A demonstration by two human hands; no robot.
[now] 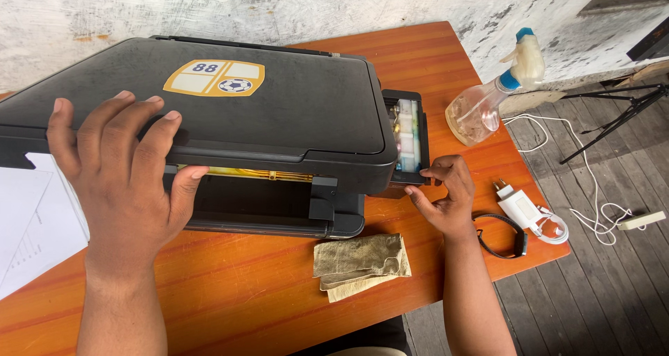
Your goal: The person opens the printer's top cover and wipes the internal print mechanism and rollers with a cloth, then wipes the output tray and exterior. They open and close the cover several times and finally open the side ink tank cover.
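Note:
A black printer with a yellow and white sticker on its lid sits on an orange wooden table. My left hand rests flat on the lid's front left edge, fingers spread over it and thumb hooked under the rim. My right hand pinches the near corner of the ink tank box fixed to the printer's right side. The open front slot shows a dark tray.
A folded dirty cloth lies in front of the printer. White paper sheets sit at the left. A spray bottle, a white charger with cable and a black band lie near the table's right edge. Plank floor beyond.

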